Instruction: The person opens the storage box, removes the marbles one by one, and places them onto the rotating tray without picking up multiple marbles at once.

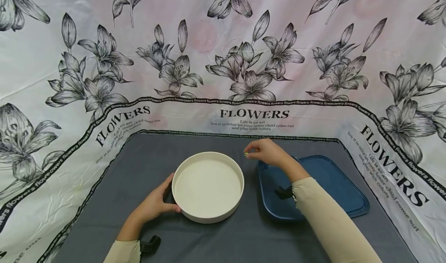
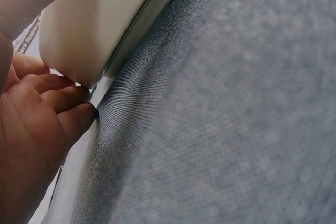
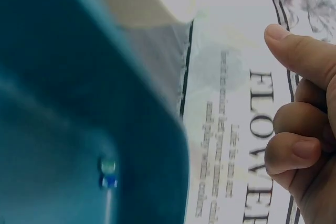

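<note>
A round cream dish (image 1: 208, 185) with a low wall stands on the grey cloth. My left hand (image 1: 155, 203) holds it at its left side, thumb near the front and fingers along the outer wall; in the left wrist view the bent fingers (image 2: 71, 95) touch that wall. Between dish and blue tray (image 1: 334, 181), my right hand (image 1: 267, 152) is raised, pinching a tiny yellow-green bead (image 1: 246, 154) between thumb and fingertips. The right wrist view hides that bead. It shows a green bead (image 3: 108, 165) and a blue bead (image 3: 109, 182) in the tray's corner.
The grey cloth (image 1: 129, 166) covers the table under dish and tray. Behind and at both sides hangs a white cloth (image 1: 181, 114) printed with flowers and lettering. The right forearm (image 1: 331, 220) crosses over the tray and hides part of it.
</note>
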Demonstrator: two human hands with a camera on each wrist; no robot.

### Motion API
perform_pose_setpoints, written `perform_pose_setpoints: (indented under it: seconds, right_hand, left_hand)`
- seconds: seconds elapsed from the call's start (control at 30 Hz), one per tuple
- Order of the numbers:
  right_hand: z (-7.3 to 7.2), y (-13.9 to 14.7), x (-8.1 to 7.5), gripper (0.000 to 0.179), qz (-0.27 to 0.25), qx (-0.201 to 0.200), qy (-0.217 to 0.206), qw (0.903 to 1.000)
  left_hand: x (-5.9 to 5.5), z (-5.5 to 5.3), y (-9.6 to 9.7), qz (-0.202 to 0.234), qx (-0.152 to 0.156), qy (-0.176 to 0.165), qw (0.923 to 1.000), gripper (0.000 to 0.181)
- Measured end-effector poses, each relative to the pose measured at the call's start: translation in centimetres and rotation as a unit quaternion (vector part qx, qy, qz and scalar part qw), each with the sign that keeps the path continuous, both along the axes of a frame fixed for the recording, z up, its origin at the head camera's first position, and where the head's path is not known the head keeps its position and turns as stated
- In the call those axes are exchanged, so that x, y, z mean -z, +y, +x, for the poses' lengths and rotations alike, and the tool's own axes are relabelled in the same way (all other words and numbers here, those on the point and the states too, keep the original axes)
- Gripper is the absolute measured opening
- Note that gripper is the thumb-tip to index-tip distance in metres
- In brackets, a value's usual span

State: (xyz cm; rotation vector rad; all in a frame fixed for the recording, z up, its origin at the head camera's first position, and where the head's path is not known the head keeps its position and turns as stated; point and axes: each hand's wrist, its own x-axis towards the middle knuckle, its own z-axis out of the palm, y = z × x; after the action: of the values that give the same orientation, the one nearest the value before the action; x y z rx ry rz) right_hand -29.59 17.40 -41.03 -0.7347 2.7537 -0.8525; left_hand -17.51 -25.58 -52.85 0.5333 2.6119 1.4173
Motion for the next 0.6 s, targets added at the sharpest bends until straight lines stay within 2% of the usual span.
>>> perform_pose_setpoints:
  seconds: [0.37,0.6]
  right_hand:
    - [-0.4,-5.3,-0.4,0.019,0.013,-0.042,0.003,0.9990]
    - [-0.9,-8.5,-0.1,0.019,0.027,-0.086,-0.010,0.9959]
  left_hand:
    - [0.0,0.0,-0.1,0.004,0.005,0.004,1.0000,0.129]
    - [-0.1,0.1,-0.3,-0.002,0.006,0.001,1.0000,0.132]
